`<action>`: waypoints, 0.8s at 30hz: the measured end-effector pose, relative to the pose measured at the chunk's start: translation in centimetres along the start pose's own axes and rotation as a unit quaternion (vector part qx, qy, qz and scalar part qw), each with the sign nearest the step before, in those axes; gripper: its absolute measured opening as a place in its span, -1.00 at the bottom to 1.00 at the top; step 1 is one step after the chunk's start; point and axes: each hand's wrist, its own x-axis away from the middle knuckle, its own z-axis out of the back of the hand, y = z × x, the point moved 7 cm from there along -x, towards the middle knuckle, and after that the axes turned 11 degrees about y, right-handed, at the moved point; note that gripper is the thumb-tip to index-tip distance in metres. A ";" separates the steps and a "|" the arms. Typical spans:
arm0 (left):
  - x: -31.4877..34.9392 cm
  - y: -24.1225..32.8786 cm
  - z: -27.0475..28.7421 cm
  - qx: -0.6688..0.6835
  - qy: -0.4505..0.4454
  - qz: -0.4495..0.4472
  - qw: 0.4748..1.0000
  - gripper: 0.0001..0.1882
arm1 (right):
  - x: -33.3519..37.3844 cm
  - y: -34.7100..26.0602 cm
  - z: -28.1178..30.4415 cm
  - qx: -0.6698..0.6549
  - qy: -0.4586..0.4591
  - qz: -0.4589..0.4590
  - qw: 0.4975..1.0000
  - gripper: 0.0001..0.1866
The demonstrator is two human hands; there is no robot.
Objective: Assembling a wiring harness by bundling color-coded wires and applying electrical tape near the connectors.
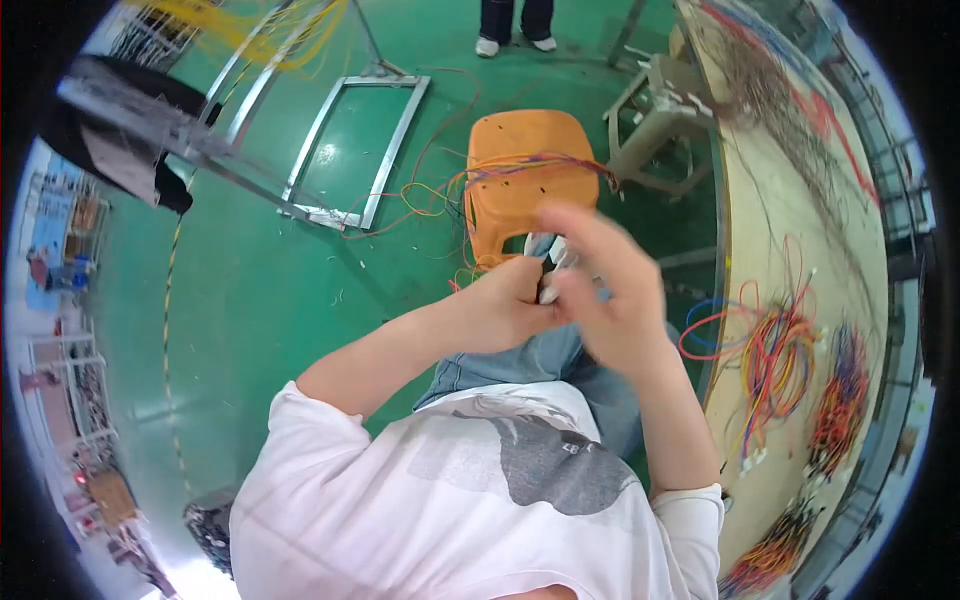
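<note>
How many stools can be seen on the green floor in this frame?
2. An orange plastic stool stands just beyond the person's hands, draped with coloured wires. A beige plastic stool stands further right, against the workbench edge. Others may be hidden behind the arms.

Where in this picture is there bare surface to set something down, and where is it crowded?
Bare: the green floor between the metal frame and the person's left arm, and the beige workbench top between its far wire tangle and the coloured wire bundles. Crowded: the orange plastic stool, draped with wires, and the bench's near end.
</note>
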 end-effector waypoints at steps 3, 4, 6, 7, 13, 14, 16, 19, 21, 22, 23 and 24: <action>0.1 1.9 3.4 0.067 0.134 -0.081 0.985 -0.77 | -2.6 2.4 -0.9 -0.425 0.121 -0.188 0.877 -0.32; 0.0 2.6 4.3 0.110 0.135 -0.099 0.980 -0.78 | -2.8 2.4 -3.3 -0.442 0.054 -0.239 0.863 -0.33; 0.3 4.9 5.8 0.232 0.170 -0.151 0.946 -0.82 | -2.5 0.8 -7.6 -0.522 0.084 -0.312 0.789 -0.51; 0.9 6.3 7.3 0.299 0.184 -0.144 0.925 -0.84 | -2.8 0.7 -8.7 -0.492 -0.034 -0.266 0.828 -0.51; 7.7 8.7 25.5 0.394 0.371 -0.261 0.800 -0.59 | 3.4 4.1 -9.1 -0.198 -0.241 -0.321 0.895 -0.75; 8.0 6.0 28.0 0.357 0.445 -0.237 0.786 -0.58 | 3.1 4.2 -8.7 -0.199 -0.244 -0.318 0.894 -0.75; 7.4 -1.9 31.3 0.410 0.504 -0.163 0.742 -0.56 | 2.1 1.7 -7.2 -0.098 -0.258 -0.218 0.936 -0.73; 3.0 -13.7 26.9 0.589 0.436 -0.024 0.680 -0.68 | -1.4 -1.6 -4.0 -0.132 -0.263 -0.319 0.901 -0.70; 2.3 -15.8 16.7 0.612 0.282 0.077 0.735 -0.70 | -4.2 -3.4 -0.8 -0.192 -0.210 -0.324 0.902 -0.68; 3.5 -12.9 10.4 0.648 0.132 0.223 0.716 -0.62 | -5.1 -4.4 0.4 -0.208 -0.218 -0.358 0.884 -0.66; 5.6 -10.9 7.7 0.522 0.005 0.250 0.816 -0.55 | -6.0 -5.6 1.3 -0.191 -0.244 -0.340 0.888 -0.66; 7.9 -9.0 6.0 0.374 -0.123 0.262 0.881 -0.46 | -6.6 -6.8 2.1 -0.173 -0.270 -0.321 0.891 -0.66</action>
